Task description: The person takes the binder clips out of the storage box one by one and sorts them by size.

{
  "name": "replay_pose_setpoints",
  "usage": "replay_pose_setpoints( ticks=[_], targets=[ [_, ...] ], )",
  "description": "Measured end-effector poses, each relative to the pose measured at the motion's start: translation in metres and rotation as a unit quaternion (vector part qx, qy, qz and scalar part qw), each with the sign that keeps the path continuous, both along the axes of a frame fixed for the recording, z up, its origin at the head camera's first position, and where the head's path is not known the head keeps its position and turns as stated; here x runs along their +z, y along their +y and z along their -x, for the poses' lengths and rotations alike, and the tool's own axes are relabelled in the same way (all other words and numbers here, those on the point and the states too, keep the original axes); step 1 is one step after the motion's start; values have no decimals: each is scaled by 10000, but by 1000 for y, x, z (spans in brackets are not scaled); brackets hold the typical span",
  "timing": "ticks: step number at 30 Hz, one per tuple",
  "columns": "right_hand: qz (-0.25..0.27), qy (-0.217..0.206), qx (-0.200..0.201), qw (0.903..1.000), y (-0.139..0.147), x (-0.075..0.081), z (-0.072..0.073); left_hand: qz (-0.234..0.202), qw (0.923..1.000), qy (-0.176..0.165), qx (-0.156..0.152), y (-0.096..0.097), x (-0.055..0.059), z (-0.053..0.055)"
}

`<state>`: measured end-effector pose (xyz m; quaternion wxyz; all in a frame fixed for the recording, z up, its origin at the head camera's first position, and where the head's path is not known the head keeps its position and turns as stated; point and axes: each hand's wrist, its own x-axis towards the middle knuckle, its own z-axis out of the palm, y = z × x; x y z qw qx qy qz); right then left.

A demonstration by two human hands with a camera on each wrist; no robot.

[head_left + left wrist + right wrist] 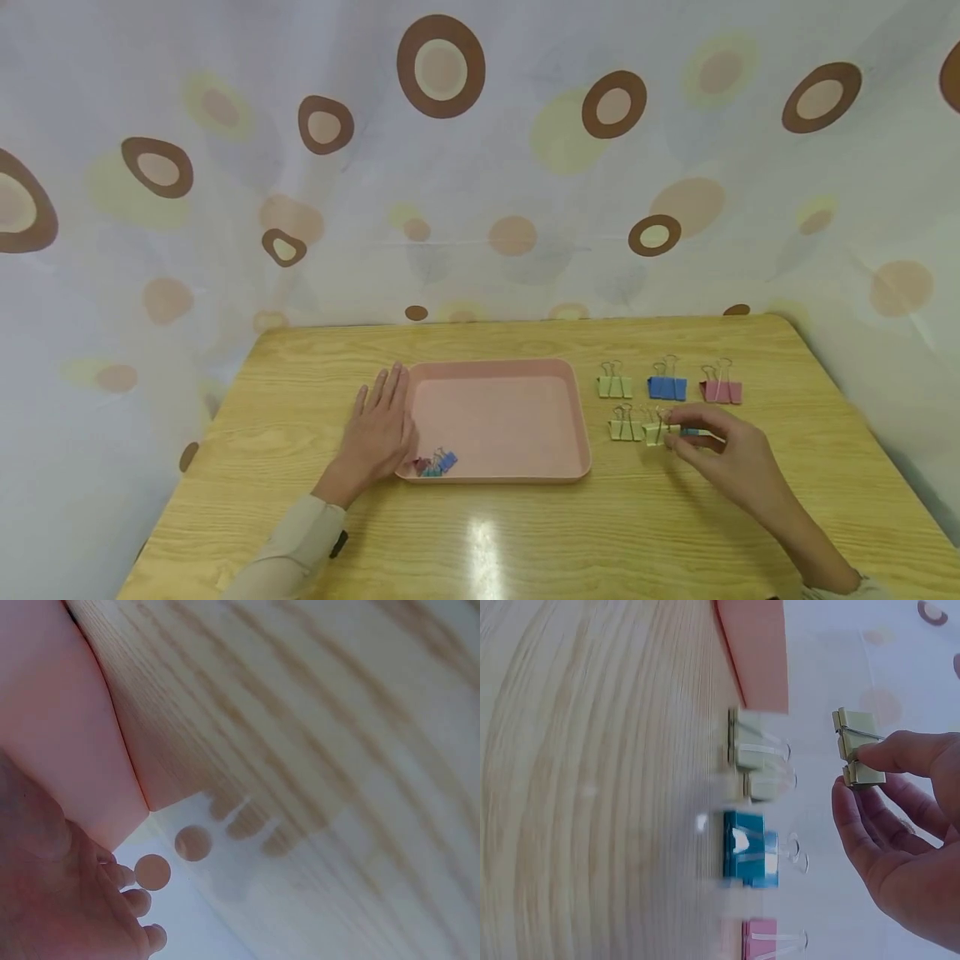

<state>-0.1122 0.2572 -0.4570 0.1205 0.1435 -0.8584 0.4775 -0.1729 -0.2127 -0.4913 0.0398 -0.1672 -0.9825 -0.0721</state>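
My right hand [723,450] pinches a pale yellow-green binder clip [861,724] between thumb and fingers, raised above the table in the right wrist view. Just left of it in the head view stands a light green binder clip [624,430]. A teal binder clip [744,844] is partly hidden behind my right fingers in the head view. With fingers straight, my left hand [377,433] lies along the left side of a pink tray [495,480]. Small clips sit in the tray's near left corner: a blue one [447,461], a teal one [432,471] and a dark red one [419,465].
Behind the right hand, a back row holds a green binder clip [615,387], a blue binder clip [667,388] and a pink binder clip [722,392]. The wooden table [570,542] meets a patterned curtain [517,275] at the back.
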Motion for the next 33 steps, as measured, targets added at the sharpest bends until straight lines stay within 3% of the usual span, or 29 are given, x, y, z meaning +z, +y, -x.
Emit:
replay_pose_setpoints(
  ticks=[9,20,26,33],
  targets=[
    [-85,-150,-263,9995,48,-4,1,-2,10000,-39,13,1,1,2],
    [-142,-882,-835,9925,99,-28,5,-21,9999,-115,63,2,1,1],
    [-233,-1307,-935,9867,114,-36,6,-45,10000,-31,11,3,0,3],
    [-580,-1438,-936,9835,117,-39,10,12,10000,-52,62,1,-1,1]
  ],
)
